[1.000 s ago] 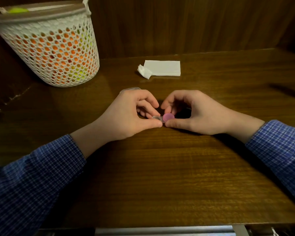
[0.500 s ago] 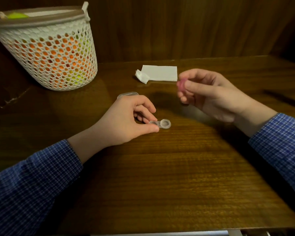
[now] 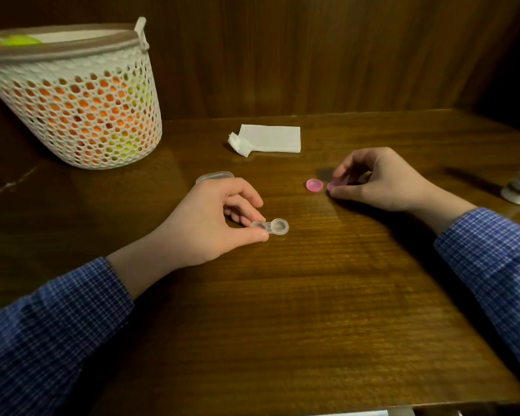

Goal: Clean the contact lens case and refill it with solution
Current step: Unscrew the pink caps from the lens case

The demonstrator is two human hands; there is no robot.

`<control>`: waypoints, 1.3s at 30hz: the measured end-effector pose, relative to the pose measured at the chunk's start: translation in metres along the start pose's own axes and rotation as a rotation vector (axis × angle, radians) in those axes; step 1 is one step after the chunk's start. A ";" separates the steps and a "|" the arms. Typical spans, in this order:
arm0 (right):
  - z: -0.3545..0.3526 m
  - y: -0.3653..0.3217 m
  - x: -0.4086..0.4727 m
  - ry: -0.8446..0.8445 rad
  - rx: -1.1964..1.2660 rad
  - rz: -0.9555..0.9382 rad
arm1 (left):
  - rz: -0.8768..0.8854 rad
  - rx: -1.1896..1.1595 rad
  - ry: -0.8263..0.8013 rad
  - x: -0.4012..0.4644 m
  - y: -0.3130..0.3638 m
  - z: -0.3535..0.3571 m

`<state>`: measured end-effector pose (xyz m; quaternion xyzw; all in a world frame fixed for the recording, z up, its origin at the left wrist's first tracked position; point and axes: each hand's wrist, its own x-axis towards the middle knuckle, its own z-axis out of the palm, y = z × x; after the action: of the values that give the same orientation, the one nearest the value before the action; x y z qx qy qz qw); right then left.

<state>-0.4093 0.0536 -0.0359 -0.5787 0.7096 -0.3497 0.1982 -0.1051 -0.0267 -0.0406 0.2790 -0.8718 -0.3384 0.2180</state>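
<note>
Fingers (image 3: 254, 219) around clear, round-welled plastic case (image 3: 272, 227)

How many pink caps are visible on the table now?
2. One pink cap lies free on the table. The second pink cap is just right of it, pinched by the right hand and partly hidden by its fingers.

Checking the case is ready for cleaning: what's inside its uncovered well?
The clear plastic contact lens case shows one uncapped well, seemingly empty; liquid is impossible to tell. The left hand covers the other well.
</note>
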 end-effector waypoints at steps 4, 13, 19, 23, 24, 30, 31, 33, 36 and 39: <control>0.004 -0.001 0.001 0.004 0.065 0.002 | 0.001 0.003 0.005 0.000 0.000 0.000; 0.003 -0.002 0.000 0.003 0.077 0.022 | 0.007 -0.016 0.000 -0.001 -0.001 0.000; 0.012 -0.005 0.003 0.037 0.081 -0.007 | 0.010 -0.002 0.001 0.000 0.000 0.000; 0.016 -0.006 0.004 0.039 0.070 -0.016 | 0.013 0.004 0.008 0.000 -0.001 0.000; 0.015 -0.007 0.003 0.034 0.062 -0.011 | 0.013 0.002 0.008 -0.001 -0.001 0.000; 0.019 -0.035 -0.017 0.120 0.145 -0.158 | 0.013 0.007 0.006 0.000 -0.001 0.001; 0.026 -0.043 -0.023 0.046 0.164 -0.198 | 0.010 0.008 0.005 0.000 -0.001 0.001; 0.044 -0.057 -0.034 -0.133 0.052 -0.276 | 0.009 0.013 0.006 -0.001 0.000 0.000; 0.062 -0.065 -0.041 -0.229 -0.073 -0.328 | 0.022 0.026 0.017 -0.001 0.001 0.001; 0.064 -0.065 -0.041 -0.210 -0.052 -0.338 | 0.028 0.024 0.019 -0.001 0.001 0.001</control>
<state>-0.3111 0.0707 -0.0371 -0.7277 0.5866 -0.2974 0.1945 -0.1052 -0.0246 -0.0407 0.2727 -0.8775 -0.3221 0.2276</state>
